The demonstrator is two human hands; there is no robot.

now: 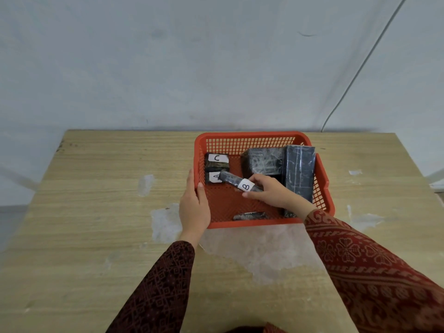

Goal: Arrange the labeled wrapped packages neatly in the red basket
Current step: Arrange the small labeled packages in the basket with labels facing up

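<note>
Head camera shows us mid-task: packages C [217, 161] and A [213, 177] lie in a column by the left wall of the red basket [249, 135]. Our right hand [271, 192] pinches package B [236, 182] above the floor; our left hand [194, 205] grips the rim. We judge B and a small package [249, 215] in front still need placing.

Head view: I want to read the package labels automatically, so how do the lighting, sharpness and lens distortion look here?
Head view: soft, even light with faint shadows; labels on package C and package B, held by the right hand, read clearly, while package A is partly covered; plastic wrap on the tall package shows glare streaks; wide-angle bending curves the wall cable and table edges.
</note>
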